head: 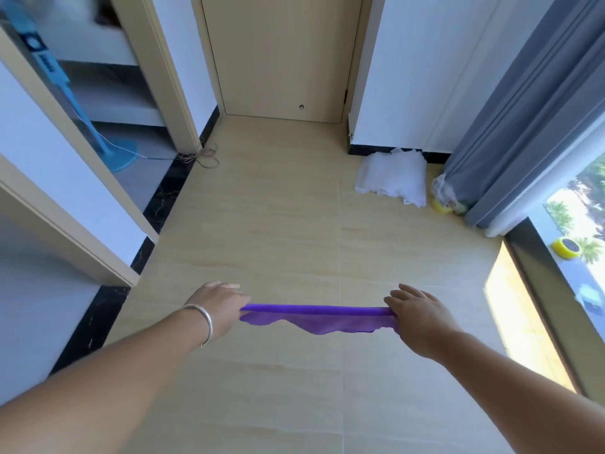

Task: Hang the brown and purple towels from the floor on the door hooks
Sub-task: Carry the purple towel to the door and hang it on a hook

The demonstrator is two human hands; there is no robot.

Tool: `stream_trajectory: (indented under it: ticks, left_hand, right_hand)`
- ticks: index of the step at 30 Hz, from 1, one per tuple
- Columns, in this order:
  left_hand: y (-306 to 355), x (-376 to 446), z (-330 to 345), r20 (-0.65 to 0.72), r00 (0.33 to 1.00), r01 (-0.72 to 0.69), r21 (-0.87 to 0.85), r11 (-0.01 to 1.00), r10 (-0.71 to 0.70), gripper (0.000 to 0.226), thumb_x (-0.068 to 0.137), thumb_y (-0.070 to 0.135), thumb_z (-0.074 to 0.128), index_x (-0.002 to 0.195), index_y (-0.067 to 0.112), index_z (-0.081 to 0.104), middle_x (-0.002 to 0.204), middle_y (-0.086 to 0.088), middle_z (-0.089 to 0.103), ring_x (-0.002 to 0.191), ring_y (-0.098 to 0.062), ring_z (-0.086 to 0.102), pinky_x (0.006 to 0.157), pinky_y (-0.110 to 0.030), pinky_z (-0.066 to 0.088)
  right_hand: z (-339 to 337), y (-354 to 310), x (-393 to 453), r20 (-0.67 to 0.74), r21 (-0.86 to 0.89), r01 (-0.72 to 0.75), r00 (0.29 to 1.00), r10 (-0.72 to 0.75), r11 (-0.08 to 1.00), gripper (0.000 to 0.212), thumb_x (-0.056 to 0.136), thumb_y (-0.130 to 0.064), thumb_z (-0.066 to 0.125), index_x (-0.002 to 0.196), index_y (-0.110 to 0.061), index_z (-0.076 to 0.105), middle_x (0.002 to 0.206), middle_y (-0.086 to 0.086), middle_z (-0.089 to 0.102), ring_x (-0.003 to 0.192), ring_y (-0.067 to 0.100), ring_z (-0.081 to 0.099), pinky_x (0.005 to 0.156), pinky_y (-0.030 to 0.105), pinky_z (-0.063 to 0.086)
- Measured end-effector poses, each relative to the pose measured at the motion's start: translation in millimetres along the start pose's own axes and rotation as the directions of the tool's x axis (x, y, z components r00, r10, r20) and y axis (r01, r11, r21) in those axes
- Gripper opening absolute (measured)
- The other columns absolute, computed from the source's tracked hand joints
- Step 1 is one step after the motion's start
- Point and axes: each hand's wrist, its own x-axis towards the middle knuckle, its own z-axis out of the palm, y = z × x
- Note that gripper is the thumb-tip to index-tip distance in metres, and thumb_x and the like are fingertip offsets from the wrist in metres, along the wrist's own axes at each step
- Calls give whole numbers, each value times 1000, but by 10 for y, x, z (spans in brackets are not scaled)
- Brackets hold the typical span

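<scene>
A purple towel point(319, 317) stretches taut between two hands in the lower middle of the frame, its long axis running left to right above the beige tiled floor point(278, 224), its loose lower edge sagging in waves. The left hand point(217, 304), a silver bangle point(204, 322) on its wrist, pinches one end; the right hand point(417, 314) pinches the other, and the gripping fingertips of both are hidden beneath the knuckles. Beyond, a closed beige door point(281, 54) fills the top centre, its upper part cut off. A crumpled white cloth point(393, 176) lies at the right wall beside a grey curtain point(510, 126). A blue fan stand point(121, 155), blurred, sits upper left.
</scene>
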Motion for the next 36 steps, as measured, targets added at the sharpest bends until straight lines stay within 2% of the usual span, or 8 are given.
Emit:
stream_trajectory:
  ticks: [7, 9, 12, 14, 17, 21, 28, 36]
  left_hand:
    - [-212, -591, -1316, -115, 993, 33, -81, 996, -43, 21, 97, 25, 37, 100, 25, 58, 129, -1, 55, 130, -17, 45, 88, -27, 37]
    - [-251, -807, -1703, -125, 991, 24, -100, 995, -36, 21, 99, 29, 37, 96, 23, 57, 119, -3, 57, 120, -20, 51, 79, -27, 35]
    - [-305, -1124, -2306, -137, 990, 9, -116, 993, -25, 23, 100, 32, 37, 92, 21, 56, 101, -1, 54, 102, -22, 56, 81, -33, 44]
    - [-347, -1301, -2699, -169, 986, -5, -98, 995, -12, 24, 101, 31, 37, 87, 19, 53, 96, 0, 54, 93, -20, 54, 71, -32, 37]
    - [-402, -1550, -3247, -237, 971, 9, -88, 996, -29, 29, 101, 32, 35, 81, 18, 51, 88, 1, 56, 83, -20, 53, 60, -32, 31]
    - [-448, -1872, -3891, -321, 945, 48, -69, 996, -68, 34, 101, 37, 34, 73, 24, 50, 78, 4, 59, 74, -17, 55, 64, -33, 40]
    - [-356, -2352, -4878, -443, 889, 121, -17, 993, -116, 37, 101, 37, 33, 69, 25, 48, 74, 3, 57, 66, -15, 50, 60, -32, 36]
    - [-186, -2776, -5658, -560, 809, 220, 9, 975, -178, 38, 102, 38, 31, 73, 25, 50, 72, 3, 56, 64, -14, 49, 61, -30, 38]
  right_hand:
    - [-1216, 85, -113, -66, 35, 8, 998, -6, 999, 33, 98, -23, 41, 127, -27, 55, 138, -12, 50, 144, 11, 23, 110, 28, 28]
    - [-1599, 104, -182, -129, 71, 13, 992, -3, 997, 35, 100, -23, 38, 130, -26, 55, 143, -11, 47, 144, 11, 23, 112, 29, 28]
    - [-2190, 157, -305, -193, 82, 28, 981, -11, 996, 37, 102, -27, 38, 135, -28, 53, 149, -11, 41, 145, 11, 22, 115, 33, 26]
    - [-2569, 192, -374, -203, 65, 35, 979, -21, 997, 37, 102, -28, 37, 135, -28, 53, 150, -11, 40, 145, 10, 21, 115, 35, 26]
    - [-3127, 211, -509, -199, 60, 24, 980, -11, 998, 35, 102, -25, 36, 130, -26, 57, 145, -10, 45, 144, 9, 23, 114, 32, 27]
    - [-3849, 226, -742, -262, 40, 35, 965, -23, 999, 31, 101, -22, 37, 115, -19, 64, 126, -5, 59, 134, 13, 37, 109, 29, 32]
    - [-4869, 342, -1129, -378, -2, 12, 926, -12, 1000, 30, 101, -20, 37, 101, -14, 65, 98, -4, 56, 110, 15, 48, 93, 31, 40]
    - [-5763, 523, -1475, -514, -56, 6, 857, -34, 998, 31, 101, -24, 36, 108, -21, 66, 99, -5, 56, 96, 13, 50, 87, 36, 49]
